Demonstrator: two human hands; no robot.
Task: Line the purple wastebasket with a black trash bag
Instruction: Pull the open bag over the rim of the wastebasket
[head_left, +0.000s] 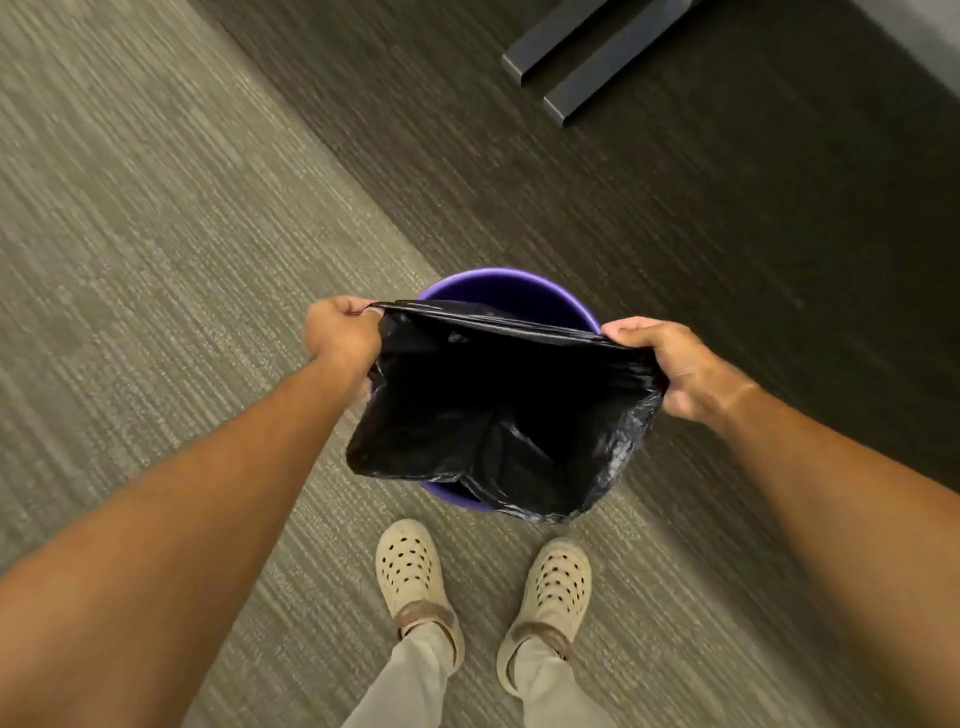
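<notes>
A black trash bag (498, 415) hangs stretched between both hands, directly above the purple wastebasket (509, 291), which stands on the carpet in front of my feet. My left hand (343, 332) is closed on the bag's upper left corner. My right hand (670, 364) grips the upper right corner. The bag's top edge is pulled taut and its mouth looks mostly flat. The bag covers most of the basket; only the far rim and a bit of the near rim show. Whether the bag's bottom dips inside the basket is hidden.
My two feet in beige clogs (415, 577) stand just behind the basket. The floor is light grey carpet on the left and dark carpet (675, 208) on the right. Dark metal furniture legs (576, 62) lie at the top right.
</notes>
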